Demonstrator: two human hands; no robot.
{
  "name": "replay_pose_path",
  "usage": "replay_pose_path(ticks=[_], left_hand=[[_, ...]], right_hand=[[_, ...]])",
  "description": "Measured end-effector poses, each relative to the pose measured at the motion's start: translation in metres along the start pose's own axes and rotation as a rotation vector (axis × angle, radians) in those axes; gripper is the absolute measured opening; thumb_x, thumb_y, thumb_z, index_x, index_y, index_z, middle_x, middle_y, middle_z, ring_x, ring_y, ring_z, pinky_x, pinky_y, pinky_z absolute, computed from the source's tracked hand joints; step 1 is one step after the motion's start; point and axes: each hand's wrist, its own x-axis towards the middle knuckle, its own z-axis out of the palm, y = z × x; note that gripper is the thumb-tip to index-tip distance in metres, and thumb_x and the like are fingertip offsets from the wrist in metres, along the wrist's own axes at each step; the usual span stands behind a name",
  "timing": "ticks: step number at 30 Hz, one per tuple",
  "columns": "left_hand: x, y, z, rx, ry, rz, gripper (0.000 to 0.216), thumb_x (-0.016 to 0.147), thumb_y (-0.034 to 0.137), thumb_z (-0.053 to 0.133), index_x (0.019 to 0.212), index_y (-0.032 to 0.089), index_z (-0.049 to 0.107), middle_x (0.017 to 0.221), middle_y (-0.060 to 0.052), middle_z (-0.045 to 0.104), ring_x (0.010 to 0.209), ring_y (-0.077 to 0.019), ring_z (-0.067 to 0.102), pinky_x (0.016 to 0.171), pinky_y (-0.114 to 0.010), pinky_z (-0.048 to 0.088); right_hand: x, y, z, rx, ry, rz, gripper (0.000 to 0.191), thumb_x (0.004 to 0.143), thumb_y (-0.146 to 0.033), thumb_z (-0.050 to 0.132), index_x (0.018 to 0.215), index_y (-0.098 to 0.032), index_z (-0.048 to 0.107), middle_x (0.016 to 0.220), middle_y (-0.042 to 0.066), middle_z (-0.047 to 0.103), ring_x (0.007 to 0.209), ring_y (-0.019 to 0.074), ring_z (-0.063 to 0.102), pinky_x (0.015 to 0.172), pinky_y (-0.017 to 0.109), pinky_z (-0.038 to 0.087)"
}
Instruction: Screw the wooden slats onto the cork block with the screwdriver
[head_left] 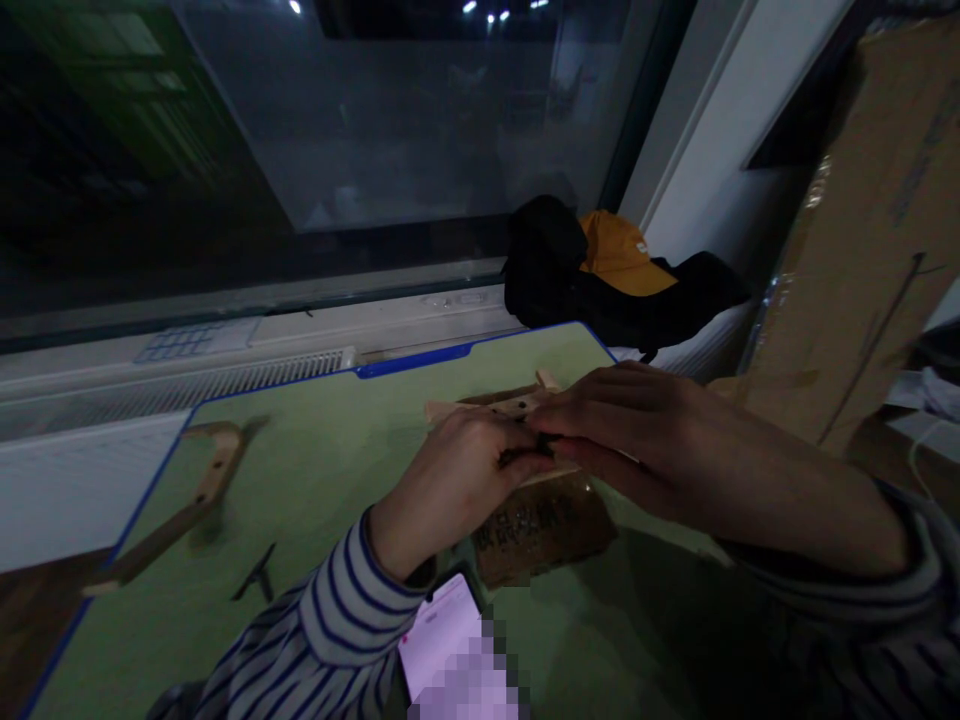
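Note:
My left hand and my right hand meet over the middle of the green tabletop, their fingertips almost touching. Both are closed in a pinch at a small dark spot between them; what they pinch is too dark and covered to name. Beneath the fingers lies a pale wooden piece with dark holes, partly hidden by both hands. It rests on a flat piece of brown cardboard with dark printed characters and shiny tape.
A bent wooden piece with holes lies at the table's left edge, near thin black tools. A lit phone is by my left sleeve. Behind are a radiator, black cloth and an orange cap. A tall cardboard box stands right.

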Motion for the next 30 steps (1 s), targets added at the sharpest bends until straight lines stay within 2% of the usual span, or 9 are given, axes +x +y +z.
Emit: replay_pose_path(ticks=[3,5,12,21,24,30], left_hand=[[0.0,0.001,-0.001,-0.044,0.008,0.018,0.011,0.086,0.026,0.06,0.088,0.021,0.071,0.088,0.0,0.072,0.084,-0.0177,0.065,0.074,-0.03,0.046],[0.0,0.001,-0.001,-0.067,0.014,0.024,0.011,0.086,0.025,0.061,0.09,0.022,0.071,0.091,0.001,0.073,0.086,-0.017,0.065,0.075,-0.03,0.046],[0.003,0.001,-0.001,-0.042,-0.013,0.007,0.011,0.086,0.026,0.061,0.087,0.023,0.071,0.086,0.0,0.072,0.083,-0.0177,0.065,0.079,-0.032,0.047],[0.0,0.002,-0.001,-0.002,-0.004,0.005,0.011,0.086,0.027,0.061,0.087,0.023,0.071,0.087,0.0,0.072,0.085,-0.0182,0.065,0.081,-0.032,0.047],[0.0,0.001,0.0,0.033,-0.01,-0.002,0.014,0.087,0.029,0.059,0.091,0.023,0.071,0.089,-0.001,0.073,0.087,-0.0194,0.065,0.081,-0.033,0.046],[0.0,0.002,0.002,0.056,-0.003,0.009,0.016,0.088,0.029,0.058,0.093,0.021,0.071,0.091,-0.003,0.073,0.089,-0.0194,0.065,0.083,-0.034,0.046]], right_hand=[[0.007,-0.002,-0.015,-0.055,-0.074,-0.003,0.009,0.089,-0.02,0.054,0.089,-0.018,0.062,0.094,0.008,0.069,0.081,0.0201,0.064,0.07,0.035,0.049],[0.009,-0.002,-0.019,-0.066,-0.074,-0.004,0.009,0.089,-0.02,0.054,0.093,-0.018,0.062,0.092,0.006,0.069,0.077,0.0194,0.064,0.067,0.034,0.049],[0.006,0.001,-0.017,-0.052,-0.068,-0.035,0.02,0.088,-0.019,0.055,0.106,-0.019,0.064,0.098,0.006,0.07,0.082,0.0199,0.065,0.069,0.035,0.051],[0.006,0.003,-0.017,-0.068,-0.067,-0.035,0.018,0.083,-0.017,0.061,0.101,-0.018,0.064,0.1,0.007,0.07,0.08,0.0208,0.066,0.066,0.034,0.051],[0.006,0.004,-0.017,-0.083,-0.062,-0.026,0.013,0.085,-0.018,0.059,0.097,-0.018,0.063,0.099,0.006,0.07,0.08,0.0208,0.066,0.067,0.034,0.052],[0.007,0.005,-0.017,-0.079,-0.073,-0.02,0.014,0.088,-0.02,0.055,0.099,-0.018,0.064,0.095,0.007,0.07,0.078,0.0208,0.067,0.066,0.034,0.052]])
